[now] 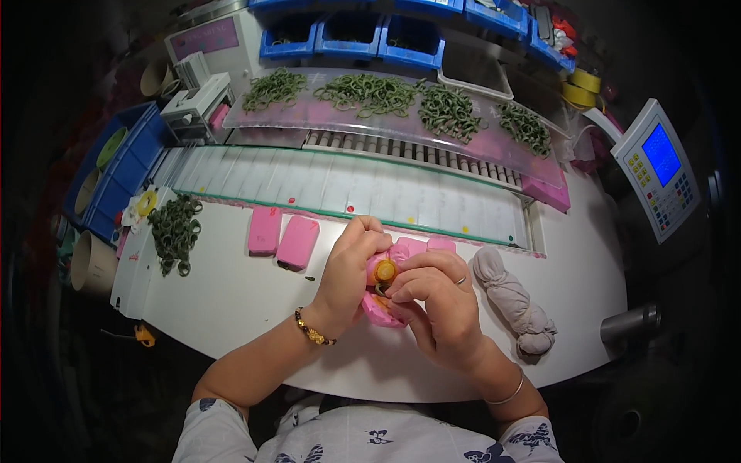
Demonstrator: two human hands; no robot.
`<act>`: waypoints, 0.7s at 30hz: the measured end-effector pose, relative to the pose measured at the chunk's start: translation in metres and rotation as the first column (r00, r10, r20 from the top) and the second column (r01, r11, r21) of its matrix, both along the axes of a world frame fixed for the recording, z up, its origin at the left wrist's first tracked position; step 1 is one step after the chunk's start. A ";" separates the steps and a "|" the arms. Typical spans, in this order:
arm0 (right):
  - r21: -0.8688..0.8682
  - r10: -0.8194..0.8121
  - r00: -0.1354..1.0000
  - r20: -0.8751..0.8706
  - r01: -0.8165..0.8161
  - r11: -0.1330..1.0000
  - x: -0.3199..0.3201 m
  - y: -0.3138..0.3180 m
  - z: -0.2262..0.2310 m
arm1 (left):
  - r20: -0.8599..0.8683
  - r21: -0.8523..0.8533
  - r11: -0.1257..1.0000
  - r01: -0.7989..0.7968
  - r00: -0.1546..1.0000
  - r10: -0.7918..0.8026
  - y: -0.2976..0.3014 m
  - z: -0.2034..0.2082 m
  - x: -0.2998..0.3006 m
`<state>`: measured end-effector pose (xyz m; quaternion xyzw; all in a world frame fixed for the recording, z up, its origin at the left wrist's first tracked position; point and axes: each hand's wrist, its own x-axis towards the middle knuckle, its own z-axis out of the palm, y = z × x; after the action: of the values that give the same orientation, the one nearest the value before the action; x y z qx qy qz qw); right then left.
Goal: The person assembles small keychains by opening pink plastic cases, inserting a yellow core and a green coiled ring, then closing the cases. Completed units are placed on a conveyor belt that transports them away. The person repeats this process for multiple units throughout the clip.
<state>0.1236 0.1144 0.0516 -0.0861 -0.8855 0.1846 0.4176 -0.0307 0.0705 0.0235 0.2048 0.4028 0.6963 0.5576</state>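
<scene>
Near the front middle of the table, my left hand [347, 266] is closed round a pink rubber mold [376, 310], which is bent apart. An amber round piece [385, 270] shows in its upper part. The fingers of my right hand [436, 305] pinch at the mold's opening, where a small curved green ring [380, 290] partly shows; the fingertips hide the rest of it. Left of my hands, two pink blocks [297, 241] lie on the white table, and behind my right hand are more pink pieces [427, 245].
Green rings [176, 230] are heaped at left. More ring piles [369, 94] lie on a clear sheet beyond the glass-topped strip [340, 185]. A rolled grey cloth [513, 302] is at right, below a keypad screen [658, 166]. Blue bins [347, 48] line the back; a blue crate [116, 166] stands left.
</scene>
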 end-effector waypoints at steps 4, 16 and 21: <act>-0.065 0.062 0.997 -0.036 -0.065 0.996 -0.001 0.001 -0.005 | 0.025 0.026 1.000 0.009 1.000 -0.010 0.001 -0.003 -0.001; -0.171 -0.007 0.993 -0.121 -0.014 0.985 0.004 -0.001 -0.003 | 0.199 -0.016 0.998 0.053 0.979 -0.049 0.002 0.000 -0.004; -0.513 -0.256 0.905 -0.341 0.049 0.857 0.013 0.016 -0.005 | 0.085 -0.003 0.983 0.183 0.980 -0.182 -0.003 0.004 -0.007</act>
<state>0.1362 0.1306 0.0467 -0.2219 -0.6954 0.3831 0.5661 -0.0373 0.0674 0.0273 0.2084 0.3623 0.6478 0.6369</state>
